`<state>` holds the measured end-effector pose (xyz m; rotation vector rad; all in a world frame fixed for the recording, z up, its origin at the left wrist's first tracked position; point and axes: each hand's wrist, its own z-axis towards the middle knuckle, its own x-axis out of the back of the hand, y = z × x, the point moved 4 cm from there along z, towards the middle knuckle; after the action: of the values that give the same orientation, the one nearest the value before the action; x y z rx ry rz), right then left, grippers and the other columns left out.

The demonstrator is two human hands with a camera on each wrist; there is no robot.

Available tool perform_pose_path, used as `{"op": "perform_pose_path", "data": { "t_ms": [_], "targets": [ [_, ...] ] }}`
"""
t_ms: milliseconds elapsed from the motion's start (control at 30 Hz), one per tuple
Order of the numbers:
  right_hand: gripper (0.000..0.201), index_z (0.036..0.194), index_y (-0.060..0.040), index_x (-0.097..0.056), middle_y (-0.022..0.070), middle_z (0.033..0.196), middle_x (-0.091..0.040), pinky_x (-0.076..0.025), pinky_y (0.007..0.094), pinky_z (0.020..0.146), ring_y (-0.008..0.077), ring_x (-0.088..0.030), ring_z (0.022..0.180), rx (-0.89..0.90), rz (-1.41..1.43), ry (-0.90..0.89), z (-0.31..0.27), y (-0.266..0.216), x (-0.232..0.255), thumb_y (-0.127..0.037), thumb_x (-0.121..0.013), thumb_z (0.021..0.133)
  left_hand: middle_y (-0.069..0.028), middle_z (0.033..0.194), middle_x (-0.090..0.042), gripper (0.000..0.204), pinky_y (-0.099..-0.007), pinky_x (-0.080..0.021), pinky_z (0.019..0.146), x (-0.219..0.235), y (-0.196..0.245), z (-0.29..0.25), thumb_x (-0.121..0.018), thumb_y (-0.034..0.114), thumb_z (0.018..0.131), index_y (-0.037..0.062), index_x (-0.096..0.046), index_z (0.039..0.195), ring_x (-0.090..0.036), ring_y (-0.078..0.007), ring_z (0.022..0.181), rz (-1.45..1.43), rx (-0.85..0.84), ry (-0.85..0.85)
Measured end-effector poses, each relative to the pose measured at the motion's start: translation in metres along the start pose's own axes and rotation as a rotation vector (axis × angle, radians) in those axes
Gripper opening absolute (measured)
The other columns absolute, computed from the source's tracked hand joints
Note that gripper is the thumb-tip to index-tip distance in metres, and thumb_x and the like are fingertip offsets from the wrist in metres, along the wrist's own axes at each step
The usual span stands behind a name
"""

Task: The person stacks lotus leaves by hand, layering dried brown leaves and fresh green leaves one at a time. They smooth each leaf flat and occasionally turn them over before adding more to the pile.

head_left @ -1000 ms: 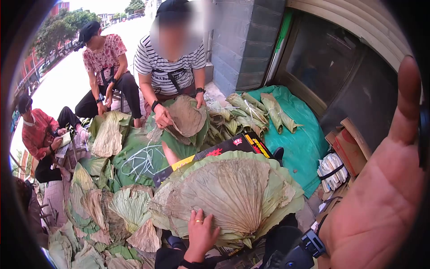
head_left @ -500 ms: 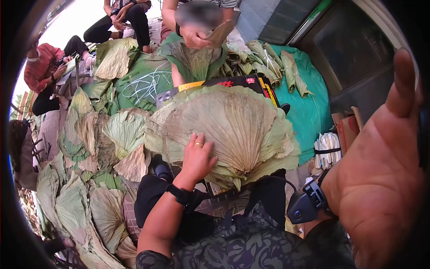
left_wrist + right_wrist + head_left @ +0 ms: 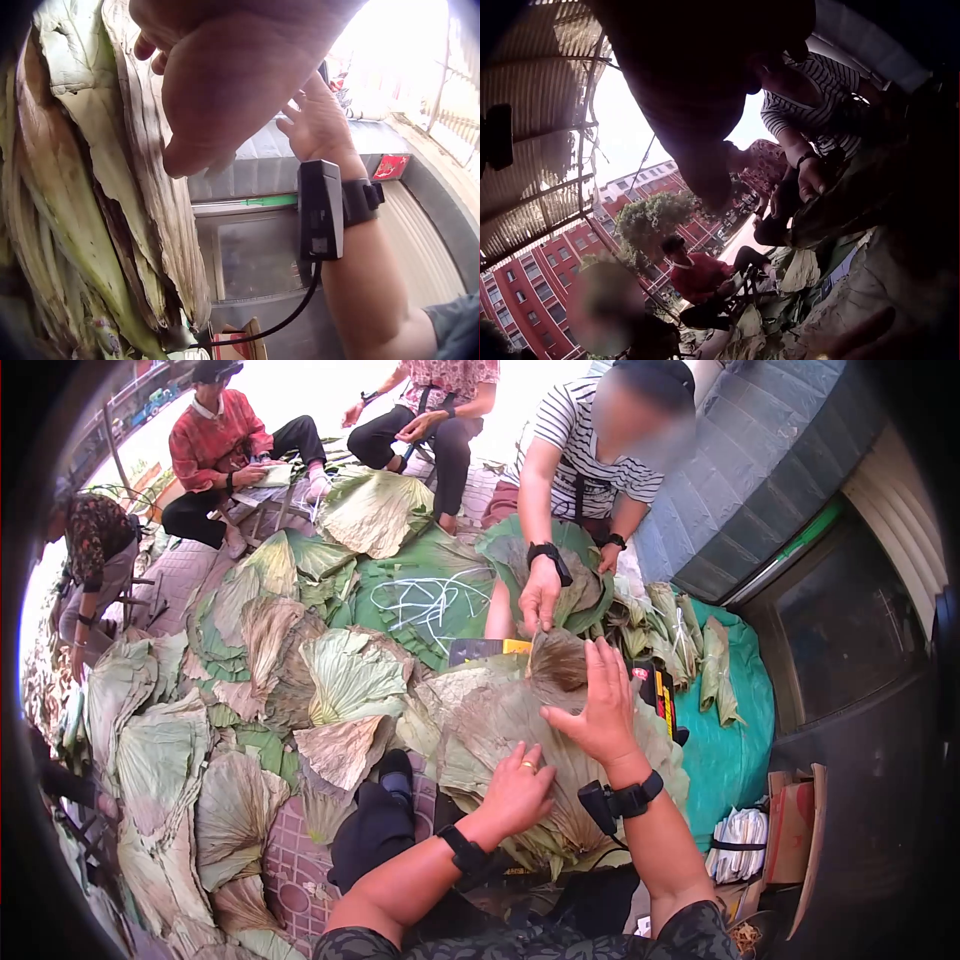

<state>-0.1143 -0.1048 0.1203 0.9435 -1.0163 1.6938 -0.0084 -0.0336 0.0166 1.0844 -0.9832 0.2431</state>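
A thick fan-shaped stack of dried lotus leaves (image 3: 480, 725) lies before me, its layered edges (image 3: 97, 165) filling the left of the left wrist view. My left hand (image 3: 515, 792) rests on top of it, fingers loosely spread. Beyond it my right hand (image 3: 603, 705) is over the stack with straight fingers and thumb apart, next to a small brown leaf piece (image 3: 558, 662). Another person's hand (image 3: 541, 600) pinches that piece from the far side. The right wrist view shows my right hand (image 3: 697, 90) only as a dark shape.
Flattened lotus leaves (image 3: 165, 770) cover the ground at left. White ties (image 3: 430, 605) lie on green leaves ahead. Rolled leaf bundles (image 3: 718, 670) rest on a green tarp (image 3: 735, 710) at right, near a cardboard box (image 3: 792, 830). Several people sit around.
My right hand has swung in from the right edge to over the stack. The person opposite has reached across with the brown leaf piece. The head view has turned; my left hand stays on the stack.
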Motion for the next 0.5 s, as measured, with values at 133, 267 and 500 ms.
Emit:
{"op": "perform_pose_path", "data": {
  "t_ms": [133,267,500],
  "targets": [
    [0.087,0.13,-0.0031,-0.035,0.0172,0.129,-0.041,-0.034,0.0494,0.094,0.0353,-0.041,0.118,-0.034,-0.041,-0.054,0.016,-0.002,-0.067,-0.034,-0.076,0.06,-0.0238,0.127,-0.043,0.049,-0.0487,-0.036,0.096,-0.007,-0.006,0.002,-0.067,0.027,0.069,0.0069,-0.055,0.113,-0.038,-0.0446,0.118,0.055,0.009,-0.031],
    [0.055,0.121,-0.0053,-0.045,0.0132,0.101,-0.058,-0.045,0.0436,0.074,0.0308,-0.059,0.089,-0.117,-0.098,-0.152,0.021,0.013,-0.088,-0.021,-0.065,0.072,-0.0231,0.125,-0.045,0.045,-0.0484,-0.036,0.096,-0.012,-0.015,-0.002,-0.066,0.026,0.071,0.005,-0.056,0.109,-0.039,-0.0446,0.117,0.081,0.081,-0.101],
    [0.019,0.098,0.0011,-0.06,0.0147,0.081,-0.064,-0.046,0.0309,0.067,0.0224,-0.061,0.072,-0.285,0.559,0.511,0.027,0.045,0.027,-0.013,-0.05,0.089,-0.0217,0.118,-0.051,0.039,-0.0431,-0.038,0.094,0.001,-0.005,0.009,-0.064,0.022,0.075,0.0049,-0.056,0.109,-0.047,-0.0391,0.112,-0.177,-0.04,0.111]
  ]
}}
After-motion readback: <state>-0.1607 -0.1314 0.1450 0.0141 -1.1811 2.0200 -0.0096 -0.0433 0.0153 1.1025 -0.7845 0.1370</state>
